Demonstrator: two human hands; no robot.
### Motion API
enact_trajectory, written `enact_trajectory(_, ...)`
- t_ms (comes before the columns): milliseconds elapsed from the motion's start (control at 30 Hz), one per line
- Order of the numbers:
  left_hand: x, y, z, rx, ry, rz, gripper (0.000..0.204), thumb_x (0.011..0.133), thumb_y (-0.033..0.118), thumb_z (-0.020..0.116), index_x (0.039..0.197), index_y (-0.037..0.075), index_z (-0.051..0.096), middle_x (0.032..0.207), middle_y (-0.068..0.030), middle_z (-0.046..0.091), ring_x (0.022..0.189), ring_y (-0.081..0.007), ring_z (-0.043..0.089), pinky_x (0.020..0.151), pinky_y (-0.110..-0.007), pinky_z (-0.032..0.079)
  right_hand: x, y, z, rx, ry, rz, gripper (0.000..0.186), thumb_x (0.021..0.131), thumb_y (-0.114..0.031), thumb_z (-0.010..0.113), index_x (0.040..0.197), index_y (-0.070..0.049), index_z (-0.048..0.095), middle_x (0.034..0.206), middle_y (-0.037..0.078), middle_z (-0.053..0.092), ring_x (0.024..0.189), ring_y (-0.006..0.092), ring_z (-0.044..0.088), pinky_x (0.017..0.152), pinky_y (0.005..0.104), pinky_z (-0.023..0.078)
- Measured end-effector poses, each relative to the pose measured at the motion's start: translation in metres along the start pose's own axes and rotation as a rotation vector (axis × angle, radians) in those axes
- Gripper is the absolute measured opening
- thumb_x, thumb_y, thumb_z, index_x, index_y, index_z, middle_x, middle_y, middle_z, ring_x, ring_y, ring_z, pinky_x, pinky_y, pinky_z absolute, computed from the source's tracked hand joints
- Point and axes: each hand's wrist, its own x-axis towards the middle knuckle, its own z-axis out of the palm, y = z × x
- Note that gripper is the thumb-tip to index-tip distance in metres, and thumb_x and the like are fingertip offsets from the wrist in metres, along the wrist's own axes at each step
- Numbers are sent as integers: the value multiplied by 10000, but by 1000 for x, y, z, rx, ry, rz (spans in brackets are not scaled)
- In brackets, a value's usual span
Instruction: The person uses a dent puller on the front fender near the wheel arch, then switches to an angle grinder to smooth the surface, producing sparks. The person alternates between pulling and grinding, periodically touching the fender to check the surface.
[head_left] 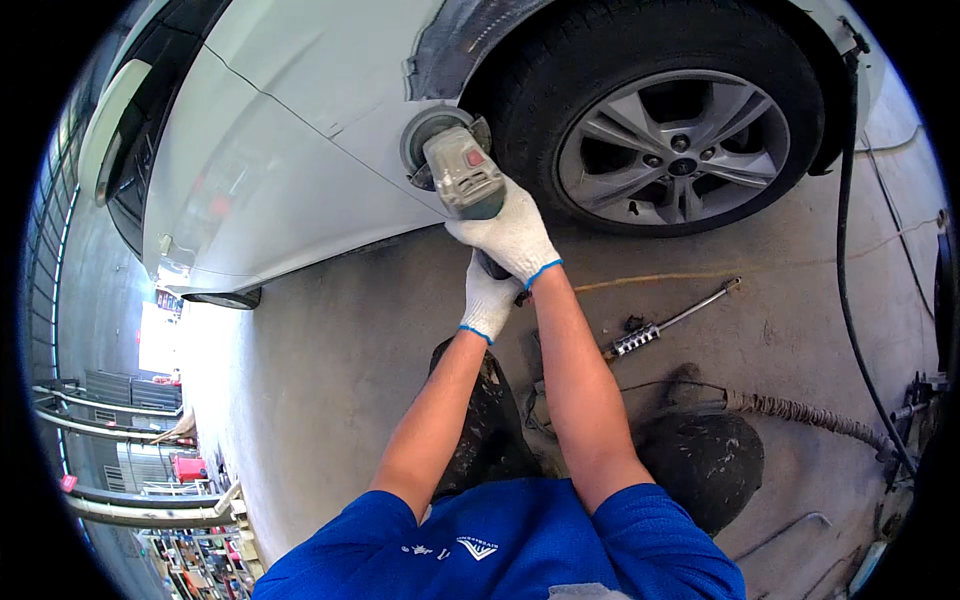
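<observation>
Both my hands wear white knitted gloves with blue cuffs and grip a dusty angle grinder [466,178]. My right hand [517,238] is wrapped round its body, close behind the gear head. Lower down, my left hand [490,302] is closed about the rear part, which the gloves mostly hide. The round grinder disc [428,138] lies at the white car body panel [300,130], just left of the tyre; I cannot tell if it touches. Above the disc, a scuffed grey patch [452,50] runs along the wheel arch.
The car wheel [680,150] with silver spokes stands right of the grinder. On the floor lie a metal rod tool [640,338] with a slotted sleeve, and a wrapped hose [810,412]. A black cable [845,220] hangs at the right. Cluttered shelves [195,545] stand far left.
</observation>
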Motion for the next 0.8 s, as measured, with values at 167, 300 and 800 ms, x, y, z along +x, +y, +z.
enact_trajectory(167,7,19,8,6,-103,-6,713,730,59,873,1341,9,508,1216,-88,686,1079,-176,679,874,-338,567,6,-3,-11,10,146,-49,522,681,-204,847,1111,13,646,1045,165,747,978,271,731,907,365,556)
enact_trajectory(300,4,-8,6,-97,-55,-56,750,725,76,883,1372,2,511,1302,-114,657,1222,-195,620,1028,-341,498,-2,-2,-9,-64,96,11,547,676,-270,844,1105,4,644,1046,199,742,1011,333,729,921,391,552)
enact_trajectory(800,12,-22,-14,-710,-294,-403,518,1088,452,441,1376,39,563,1273,-143,671,1147,-305,651,1003,-442,538,-2,-22,17,-496,138,78,595,693,-335,817,1147,-24,591,1034,245,721,1027,438,689,913,488,545)
